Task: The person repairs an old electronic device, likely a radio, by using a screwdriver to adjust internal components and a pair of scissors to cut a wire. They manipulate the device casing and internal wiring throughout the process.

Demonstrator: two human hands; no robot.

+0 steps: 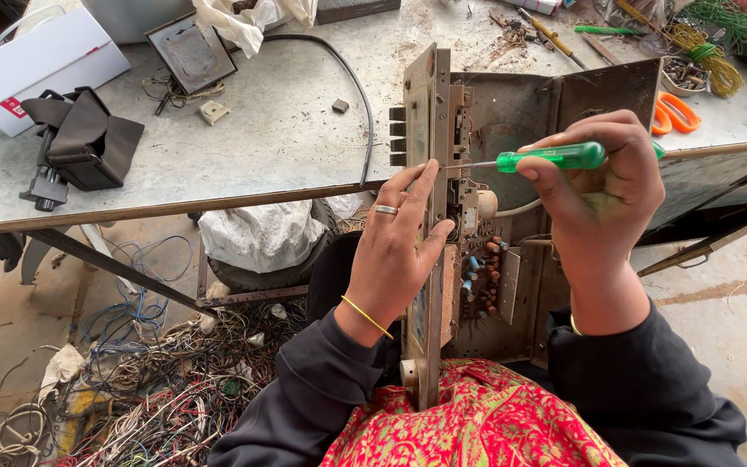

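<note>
A black pouch (88,138) lies on the workbench (261,130) at far left. The left hand (395,251) clasps the front edge of the metal chassis (430,216), propped between bench and lap. The right hand (603,195) grips a green screwdriver (551,157), its tip inside the chassis. Orange scissors (676,112) lie beyond.

The screwdriver (555,156) tip vanishes behind the metal chassis (512,112) edge, so what it touches cannot be told. The right hand (603,190) covers its handle's rear, and the chassis base sinks behind red cloth (477,424).
</note>
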